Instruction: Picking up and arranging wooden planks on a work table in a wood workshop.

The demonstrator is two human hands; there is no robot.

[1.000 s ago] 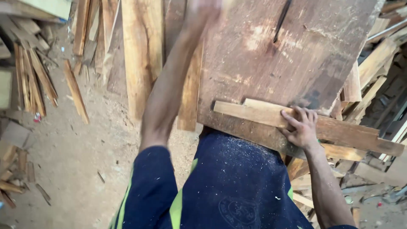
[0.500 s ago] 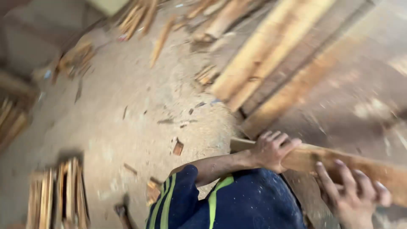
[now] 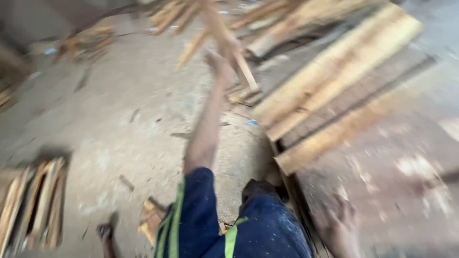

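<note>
Bare dusty floor (image 3: pixel 119 119) leftward; stacked planks (image 3: pixel 334 81) blocking right.

A rough woodworking yard or sawmill workshop. Long sawn planks (image 3: pixel 334 76) lie stacked on the right, offcuts (image 3: pixel 33 205) are bundled on the left, and loose sticks (image 3: pixel 191 28) are scattered at the far end. The dirt floor (image 3: pixel 119 119) is pale with sawdust and chips.

Stacked planks (image 3: pixel 334 91) right of sawdust floor (image 3: pixel 124 114), wood strips (image 3: pixel 33 205) left.
</note>
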